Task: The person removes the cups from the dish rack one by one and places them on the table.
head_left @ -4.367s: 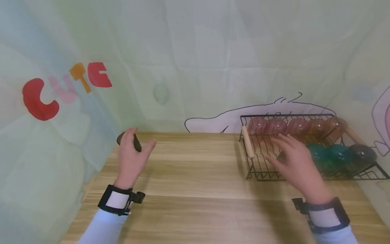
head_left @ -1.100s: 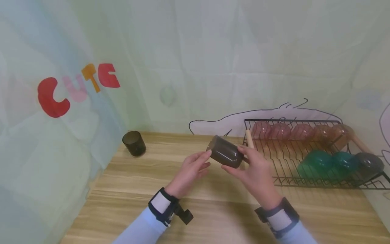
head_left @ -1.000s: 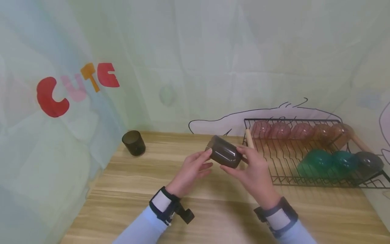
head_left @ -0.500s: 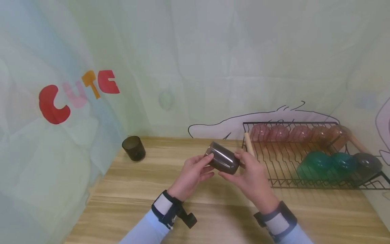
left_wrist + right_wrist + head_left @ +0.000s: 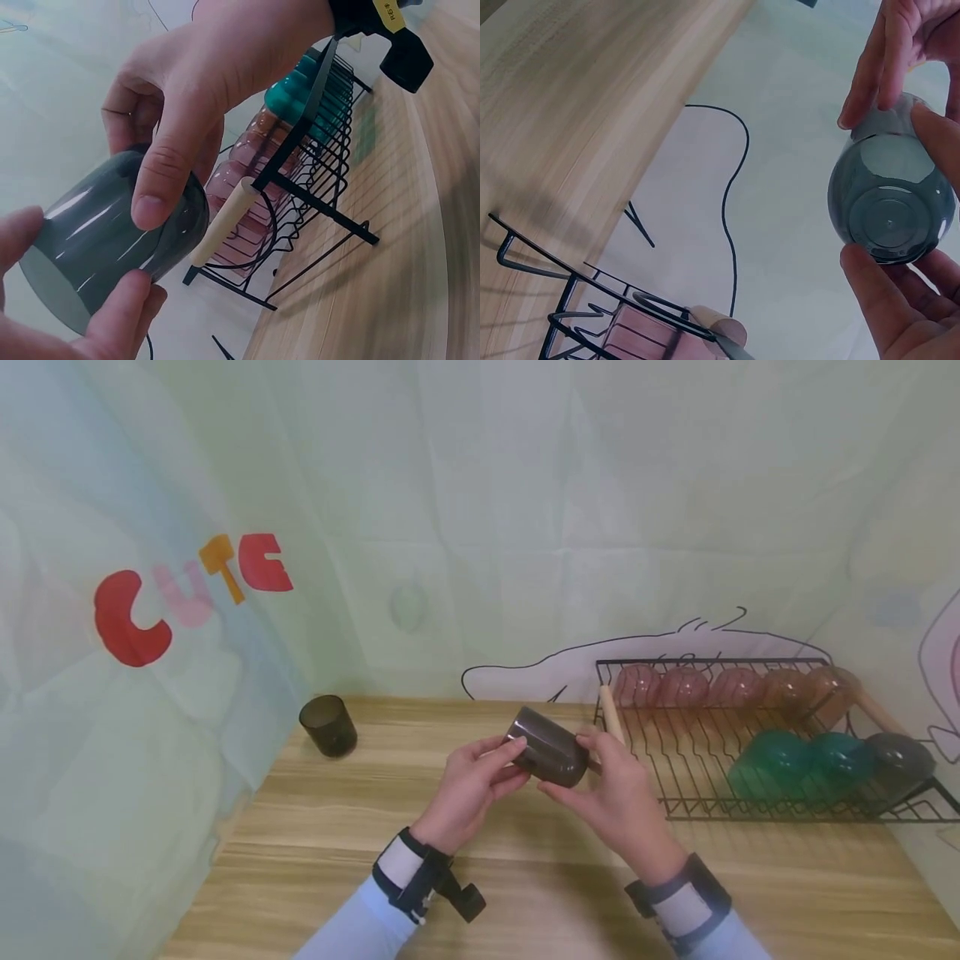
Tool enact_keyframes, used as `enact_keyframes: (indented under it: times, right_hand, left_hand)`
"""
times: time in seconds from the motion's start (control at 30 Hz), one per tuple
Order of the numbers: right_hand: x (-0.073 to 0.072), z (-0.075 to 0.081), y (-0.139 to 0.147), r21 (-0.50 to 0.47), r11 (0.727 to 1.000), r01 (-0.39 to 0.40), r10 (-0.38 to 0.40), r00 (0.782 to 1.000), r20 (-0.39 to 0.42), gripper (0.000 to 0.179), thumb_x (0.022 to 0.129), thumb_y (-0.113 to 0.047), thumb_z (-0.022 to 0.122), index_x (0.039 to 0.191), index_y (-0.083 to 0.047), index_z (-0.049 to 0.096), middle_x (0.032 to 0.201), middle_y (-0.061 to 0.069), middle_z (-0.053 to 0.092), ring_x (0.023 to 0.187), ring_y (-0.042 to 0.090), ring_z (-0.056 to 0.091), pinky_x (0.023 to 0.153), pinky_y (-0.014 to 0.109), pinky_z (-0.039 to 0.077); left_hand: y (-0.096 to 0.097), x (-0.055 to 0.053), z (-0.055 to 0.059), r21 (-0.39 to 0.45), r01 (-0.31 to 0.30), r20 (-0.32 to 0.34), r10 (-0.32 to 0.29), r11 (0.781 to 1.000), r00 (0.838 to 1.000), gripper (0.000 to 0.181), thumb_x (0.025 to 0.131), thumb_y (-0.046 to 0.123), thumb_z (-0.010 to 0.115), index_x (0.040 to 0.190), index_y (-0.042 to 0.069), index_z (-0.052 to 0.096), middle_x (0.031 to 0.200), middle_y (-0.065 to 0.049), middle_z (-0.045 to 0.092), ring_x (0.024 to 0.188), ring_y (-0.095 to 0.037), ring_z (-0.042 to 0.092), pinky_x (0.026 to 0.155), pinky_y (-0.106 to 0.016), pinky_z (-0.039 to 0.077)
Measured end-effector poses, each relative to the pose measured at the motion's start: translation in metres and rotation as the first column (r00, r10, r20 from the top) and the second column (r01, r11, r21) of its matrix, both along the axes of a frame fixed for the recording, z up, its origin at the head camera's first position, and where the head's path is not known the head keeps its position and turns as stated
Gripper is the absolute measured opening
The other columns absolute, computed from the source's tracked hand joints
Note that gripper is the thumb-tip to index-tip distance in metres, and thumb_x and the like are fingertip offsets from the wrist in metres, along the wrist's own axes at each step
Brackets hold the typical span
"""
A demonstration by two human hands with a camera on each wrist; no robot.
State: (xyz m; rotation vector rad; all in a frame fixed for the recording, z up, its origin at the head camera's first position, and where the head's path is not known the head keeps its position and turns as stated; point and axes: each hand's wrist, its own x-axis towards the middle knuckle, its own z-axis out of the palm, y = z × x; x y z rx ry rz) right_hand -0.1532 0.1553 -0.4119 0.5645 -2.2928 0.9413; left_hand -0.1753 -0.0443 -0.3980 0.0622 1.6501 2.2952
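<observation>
A dark grey see-through glass (image 5: 551,747) is held tilted above the table between both hands, its mouth towards the left. My left hand (image 5: 467,789) pinches it near the rim, thumb on the near side. At the base end, my right hand (image 5: 622,793) grips it between thumb and fingers. The right wrist view shows the rounded bottom of the glass (image 5: 891,217); in the left wrist view its open mouth (image 5: 52,289) faces the lower left. A second dark glass (image 5: 330,727) stands upright at the back left of the table.
A black wire dish rack (image 5: 697,810) with wooden handles (image 5: 611,714) stands at the right. Pink and amber glasses (image 5: 684,687) sit upside down in its back row. Teal glasses (image 5: 776,764) and a dark glass (image 5: 897,760) fill the front right. A printed cloth (image 5: 487,527) hangs behind.
Over the earlier frames the hands came together at the middle with a dark glass, and the other glass was left standing at back left. In the last half second there is barely any movement.
</observation>
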Motion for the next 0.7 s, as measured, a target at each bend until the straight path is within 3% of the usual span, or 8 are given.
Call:
enact_keyframes:
  times: [0.1,0.3,0.5,0.7]
  right_hand:
    - [0.0,0.0,-0.001,0.011,1.0,0.001,-0.002,0.999,0.035,0.071,0.064,-0.035,0.084,0.119,-0.007,0.05,0.116,0.003,0.055,0.103,0.012,0.054,0.079,0.024,0.047]
    - [0.0,-0.001,0.001,0.127,0.991,0.041,-0.055,0.993,0.106,0.067,0.068,-0.048,0.079,0.119,-0.015,0.049,0.111,-0.005,0.056,0.099,0.009,0.054,0.082,0.028,0.046]
    - [-0.001,0.001,0.01,0.213,0.976,0.042,-0.067,0.991,0.114,0.068,0.073,-0.05,0.074,0.125,-0.015,0.048,0.118,0.004,0.057,0.105,0.019,0.055,0.085,0.035,0.046]
    - [-0.002,0.009,0.03,0.231,0.967,0.112,-0.142,0.982,0.121,0.067,0.079,-0.054,0.067,0.13,-0.016,0.048,0.122,0.006,0.055,0.107,0.021,0.052,0.087,0.041,0.045]
  left_hand:
    - [0.0,0.0,0.0,-0.004,-0.017,-0.016,0.017,1.0,1.0,0.07,0.08,0.033,0.073,0.129,-0.005,0.041,0.113,-0.019,0.058,0.1,-0.028,0.059,0.082,-0.036,0.048]
    - [-0.003,0.0,-0.004,0.011,-0.046,-0.006,0.046,0.999,0.999,0.071,0.079,0.029,0.074,0.13,-0.005,0.037,0.114,-0.021,0.057,0.1,-0.028,0.059,0.083,-0.036,0.047]
    - [-0.01,-0.006,-0.005,0.054,-0.114,-0.028,0.115,0.992,0.993,0.068,0.076,0.02,0.076,0.128,-0.004,0.039,0.118,-0.021,0.055,0.102,-0.027,0.058,0.085,-0.038,0.047]
    - [-0.025,-0.017,-0.001,-0.068,-0.231,-0.127,0.222,0.971,0.967,0.069,0.07,0.025,0.081,0.125,0.004,0.045,0.113,-0.014,0.059,0.1,-0.024,0.059,0.083,-0.037,0.048]
